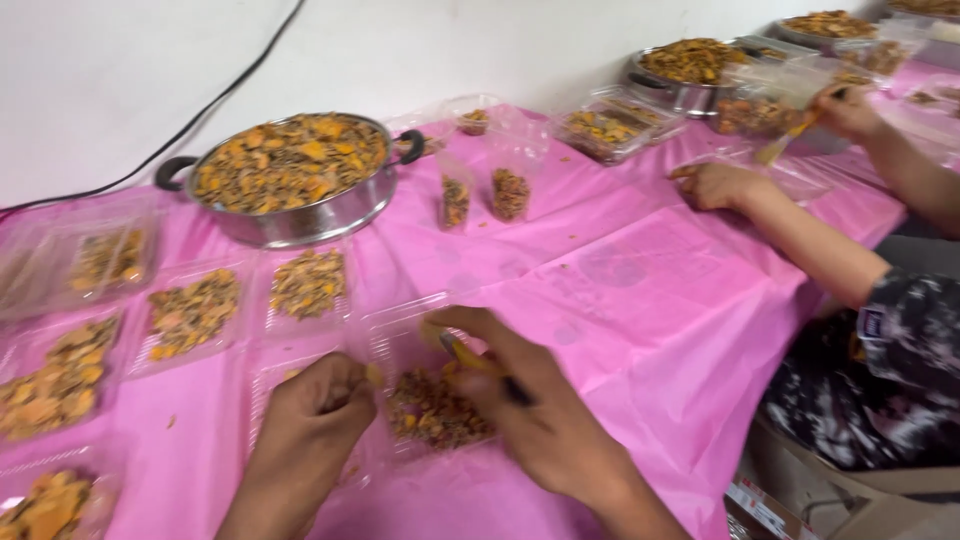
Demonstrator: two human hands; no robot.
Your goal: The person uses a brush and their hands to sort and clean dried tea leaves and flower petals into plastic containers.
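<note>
- While the right hand [540, 410] grips a yellow-handled utensil [470, 358], its fingers close over the clear tray [400, 330] of mixed snack [435, 410].
- Left hand [318, 405] fisted, touching that tray's left edge.
- Steel pan [290, 170] well behind the tray.

A steel pan [290, 180] of orange-brown mix is sitting far left on the pink tabletop [640, 300]; filled clear trays [190, 315] are lying near left.

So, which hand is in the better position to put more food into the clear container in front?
Probably the right hand: it holds a yellow utensil directly over the clear container of food. The left hand is closed at the container's left edge, only steadying it.
</note>
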